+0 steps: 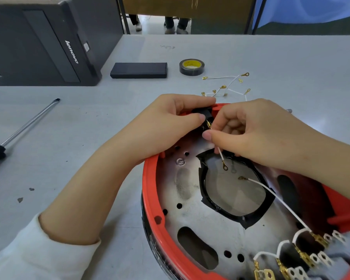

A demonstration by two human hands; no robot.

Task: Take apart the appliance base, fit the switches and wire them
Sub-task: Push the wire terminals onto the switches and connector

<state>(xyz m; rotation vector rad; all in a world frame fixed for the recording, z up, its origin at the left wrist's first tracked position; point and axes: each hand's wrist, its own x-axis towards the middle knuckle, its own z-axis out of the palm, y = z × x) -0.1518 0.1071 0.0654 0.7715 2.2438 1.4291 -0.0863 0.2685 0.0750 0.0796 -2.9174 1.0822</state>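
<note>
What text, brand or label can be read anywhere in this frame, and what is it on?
"lenovo": white letters running sideways on the dark computer case at far left.
Small sticker on that case: too small to read.
Yellow label inside the black tape roll: print blurred, unreadable.
Stamped round mark on the metal plate of the red appliance base: unreadable.

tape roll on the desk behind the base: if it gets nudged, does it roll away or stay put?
Probably stays put: the tape roll lies flat on its side on the table, so a nudge should slide it rather than roll it. It looks like a thin ring around an open core, so likely light and easily shoved. Tipped onto its edge, it would probably roll freely.
</note>
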